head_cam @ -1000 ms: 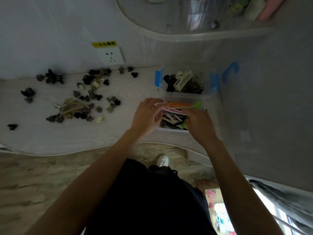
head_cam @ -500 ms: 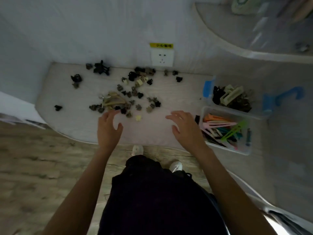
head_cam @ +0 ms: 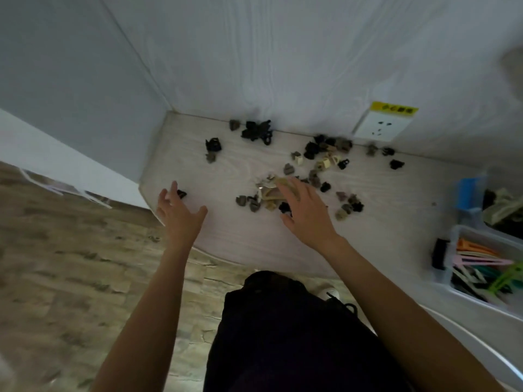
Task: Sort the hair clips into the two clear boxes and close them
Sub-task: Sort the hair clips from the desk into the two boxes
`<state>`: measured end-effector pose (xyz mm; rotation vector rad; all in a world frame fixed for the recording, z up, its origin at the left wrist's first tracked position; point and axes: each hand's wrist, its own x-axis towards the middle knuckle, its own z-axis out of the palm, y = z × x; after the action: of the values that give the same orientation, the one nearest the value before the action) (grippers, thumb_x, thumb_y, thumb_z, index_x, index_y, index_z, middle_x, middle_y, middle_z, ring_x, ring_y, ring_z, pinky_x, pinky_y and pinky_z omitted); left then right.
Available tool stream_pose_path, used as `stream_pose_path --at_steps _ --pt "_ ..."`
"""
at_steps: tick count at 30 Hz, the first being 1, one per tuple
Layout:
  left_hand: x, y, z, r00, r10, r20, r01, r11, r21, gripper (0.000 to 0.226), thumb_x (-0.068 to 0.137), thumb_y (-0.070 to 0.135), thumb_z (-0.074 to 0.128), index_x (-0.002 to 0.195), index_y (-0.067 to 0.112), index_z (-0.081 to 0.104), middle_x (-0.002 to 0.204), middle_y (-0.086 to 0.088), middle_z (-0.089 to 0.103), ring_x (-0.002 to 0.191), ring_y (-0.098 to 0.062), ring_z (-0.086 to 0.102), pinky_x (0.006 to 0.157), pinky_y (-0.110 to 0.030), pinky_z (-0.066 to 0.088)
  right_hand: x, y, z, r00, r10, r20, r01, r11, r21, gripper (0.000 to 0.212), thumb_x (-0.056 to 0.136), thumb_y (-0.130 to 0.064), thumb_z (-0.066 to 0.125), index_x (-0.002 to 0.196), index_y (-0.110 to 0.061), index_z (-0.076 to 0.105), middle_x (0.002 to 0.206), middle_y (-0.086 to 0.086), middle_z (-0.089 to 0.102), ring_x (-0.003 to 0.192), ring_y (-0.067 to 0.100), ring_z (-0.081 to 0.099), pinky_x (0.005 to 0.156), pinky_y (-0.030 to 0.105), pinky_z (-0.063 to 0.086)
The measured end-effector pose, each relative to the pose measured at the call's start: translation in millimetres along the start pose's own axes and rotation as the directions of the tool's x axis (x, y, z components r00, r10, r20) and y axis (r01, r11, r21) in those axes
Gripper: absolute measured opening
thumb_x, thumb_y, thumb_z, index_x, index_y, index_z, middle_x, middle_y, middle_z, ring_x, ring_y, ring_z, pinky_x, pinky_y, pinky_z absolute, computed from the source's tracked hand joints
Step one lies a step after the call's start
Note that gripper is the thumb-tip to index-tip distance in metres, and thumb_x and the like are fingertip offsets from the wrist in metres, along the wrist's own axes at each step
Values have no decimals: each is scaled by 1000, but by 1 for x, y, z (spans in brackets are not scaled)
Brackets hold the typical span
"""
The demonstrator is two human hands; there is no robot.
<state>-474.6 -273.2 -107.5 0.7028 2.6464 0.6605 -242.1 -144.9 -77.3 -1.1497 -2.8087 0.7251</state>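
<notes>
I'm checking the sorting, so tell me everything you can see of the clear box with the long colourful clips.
The near clear box sits at the table's right edge, cut off by the frame. It looks like transparent plastic, open, no lid visible on it. Inside lie long flat clips: orange, pink, teal, green, black. A second box with a blue latch stands right behind it. Neither hand touches it.

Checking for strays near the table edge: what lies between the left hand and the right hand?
In the head view, only bare tabletop lies between the left hand and right hand; the small clips sit farther back.
</notes>
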Motion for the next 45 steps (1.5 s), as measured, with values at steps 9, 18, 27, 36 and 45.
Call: stream_pose_path --at_steps 9,18,27,36,45 --pt "9 48 38 801 482 356 -451 876 -173 89 69 34 78 141 13 30 139 -13 38 127 -29 31 105 -34 27 36 -1 7 985 162 56 -158 985 -73 58 84 -21 60 136 -15 35 145 13 35 130 32 33 99 39 38" --pt "10 90 64 653 625 428 -604 770 -202 49 80 22 68 127 21 52 125 -4 51 114 -24 43 97 -29 37 33 10 -14 950 295 -99 -307 941 -144 41 82 -28 63 111 -8 43 109 12 55 99 28 50 78 33 40" --pt "9 125 46 668 717 198 -659 694 -289 26 83 39 60 105 26 64 104 9 66 89 -5 58 88 -31 44 -18 24 -50 820 545 -176 -428 788 443 42 80 -31 69 112 -15 46 107 6 55 87 16 52 72 26 38" --pt "-85 223 49 568 803 181 -501 512 -698 20 88 17 61 108 19 59 112 -7 49 94 -15 61 85 -21 51 -105 77 -100 639 727 -253 -345 564 750 39 76 -28 74 102 -19 46 85 10 58 56 6 57 55 21 52" --pt "-190 346 117 225 957 184 -629 287 -723 23 89 9 58 110 14 62 118 -2 43 93 10 51 83 -14 49 -206 198 -164 523 657 -543 -461 754 469 41 76 -19 73 113 -12 58 116 17 53 94 17 52 76 13 37"
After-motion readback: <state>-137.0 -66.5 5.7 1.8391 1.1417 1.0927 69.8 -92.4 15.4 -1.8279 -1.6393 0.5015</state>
